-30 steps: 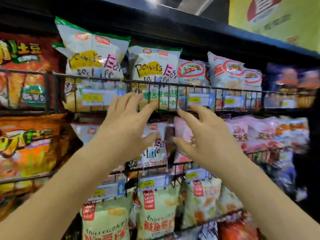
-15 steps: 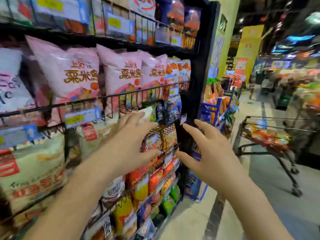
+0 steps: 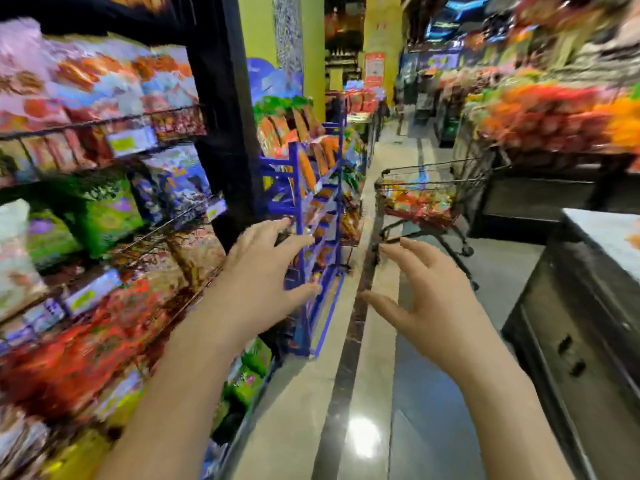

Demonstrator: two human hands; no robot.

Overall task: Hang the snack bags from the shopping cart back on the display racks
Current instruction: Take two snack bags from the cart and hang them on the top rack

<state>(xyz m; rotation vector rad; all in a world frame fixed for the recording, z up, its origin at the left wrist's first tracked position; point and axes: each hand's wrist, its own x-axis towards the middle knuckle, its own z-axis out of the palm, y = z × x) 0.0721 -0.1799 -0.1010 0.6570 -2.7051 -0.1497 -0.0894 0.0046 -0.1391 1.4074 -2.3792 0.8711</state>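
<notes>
The view is blurred by motion. A wire shopping cart (image 3: pixel 427 181) stands down the aisle, ahead and to the right, with several colourful snack bags (image 3: pixel 417 199) piled in it. The black display rack (image 3: pixel 221 133) fills the left side, its wire rows hung with snack bags. My left hand (image 3: pixel 266 275) is held out in front of me with fingers spread, holding nothing. My right hand (image 3: pixel 429 292) is also out in front, fingers loosely spread and empty. Both hands are well short of the cart.
A blue wire stand (image 3: pixel 311 216) with orange packets stands just past the black rack on the left. A dark counter (image 3: pixel 588 306) juts in on the right. Produce displays (image 3: pixel 554 112) line the far right. A tiled aisle floor (image 3: pixel 363 393) runs between them.
My view has swung right from the rack toward the aisle and the cart. Both hands left the hanging bags and stayed empty and spread in front of me.
</notes>
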